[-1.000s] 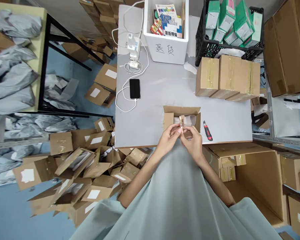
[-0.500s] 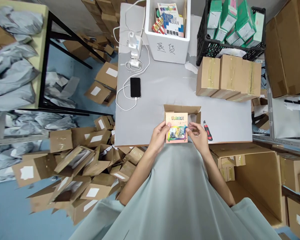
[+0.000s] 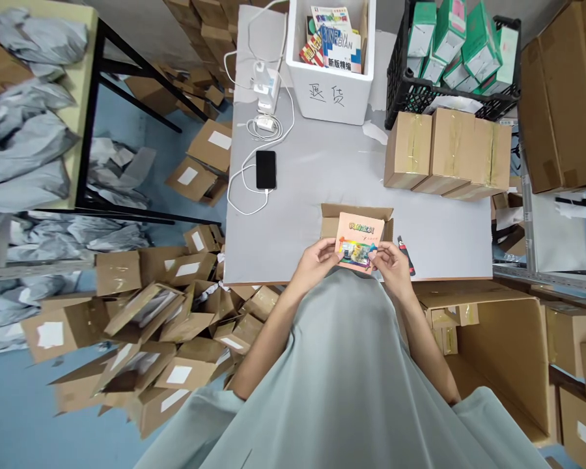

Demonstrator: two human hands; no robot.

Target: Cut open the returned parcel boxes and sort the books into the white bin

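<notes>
L hand point(image 3: 316, 262) and R hand point(image 3: 394, 266) are both grasping a square, peach-pink booklet point(image 3: 359, 231) by its sides, tilting it slightly. From this view the booklet is overlapping a small, open cardboard box point(image 3: 329, 228), which is sitting near the front edge of the smooth grey tabletop point(image 3: 317, 169). Progress: prob. midway. The booklet is outside the box and looks to be under inspection; setting it down isn't happening yet. It's blocking most of the box's inside, so can't tell what's left there. Its cover is looking flat, w/ rainbow lettering and a bright-bordered pic. A red-and-black cutter point(image 3: 403, 246) is lying just beside R hand, partly hidden. Farther back, a rigid white foam box point(image 3: 331, 94) is holding glossy books point(image 3: 342, 49); square-edged tan cartons point(image 3: 449, 150) w/ shiny tape are standing on the R.
</notes>
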